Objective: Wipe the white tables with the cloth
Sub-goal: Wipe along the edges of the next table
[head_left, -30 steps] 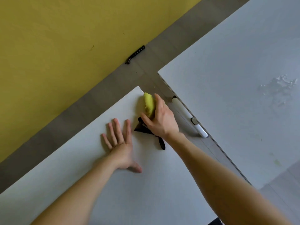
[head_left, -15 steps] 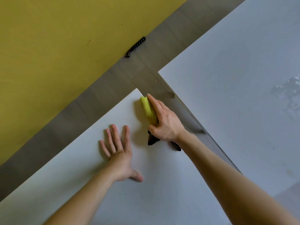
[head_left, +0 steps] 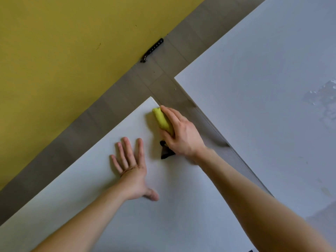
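Observation:
A yellow-green cloth with a dark part showing under the wrist lies near the far corner of the near white table. My right hand holds the cloth against the table's right edge, fingers wrapped over it. My left hand rests flat on the same table, fingers spread, a little to the left of the cloth. A second white table stands to the right across a narrow gap.
A wet patch sits on the right table near the frame's right edge. A yellow wall rises beyond a strip of grey floor. A black bracket lies at the wall's foot.
My right hand has slid the cloth along the table's right edge toward the far corner. The white object seen in the gap a second ago is out of sight. My left hand stays flat.

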{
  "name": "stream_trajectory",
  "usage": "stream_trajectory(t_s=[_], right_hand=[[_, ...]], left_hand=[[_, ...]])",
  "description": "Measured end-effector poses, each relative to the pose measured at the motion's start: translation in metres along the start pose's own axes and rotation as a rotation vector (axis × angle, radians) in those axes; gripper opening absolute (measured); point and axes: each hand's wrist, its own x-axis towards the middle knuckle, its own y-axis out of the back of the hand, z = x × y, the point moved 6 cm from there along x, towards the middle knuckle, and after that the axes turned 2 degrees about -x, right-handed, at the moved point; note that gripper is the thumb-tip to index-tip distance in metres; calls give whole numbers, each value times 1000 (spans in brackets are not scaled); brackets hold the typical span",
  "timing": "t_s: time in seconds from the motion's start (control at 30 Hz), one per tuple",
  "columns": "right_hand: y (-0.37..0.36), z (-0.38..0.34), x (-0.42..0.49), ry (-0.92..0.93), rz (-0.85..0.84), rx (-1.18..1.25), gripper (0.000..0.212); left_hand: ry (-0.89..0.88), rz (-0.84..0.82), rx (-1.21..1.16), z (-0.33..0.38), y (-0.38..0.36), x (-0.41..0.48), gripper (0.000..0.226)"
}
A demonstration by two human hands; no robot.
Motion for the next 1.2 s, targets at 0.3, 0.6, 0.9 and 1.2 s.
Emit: stream_trajectory(t_s=[0.3, 0.6, 0.9, 1.2], right_hand=[[7, -2, -33, 8, 5, -33, 74], [-9, -18, 45, 3, -51, -50, 80], [15, 21, -94, 23, -47, -34, 79], [-11, -10, 50, 9, 18, -5, 65]], left_hand=[[-50, 52, -16, -3, -5, 5, 197], [-42, 86, -4, -5, -7, 9, 196], [-198, 911, -317, 4, 7, 7, 75], [-291, 1175, -157, 22, 1, 21, 61]])
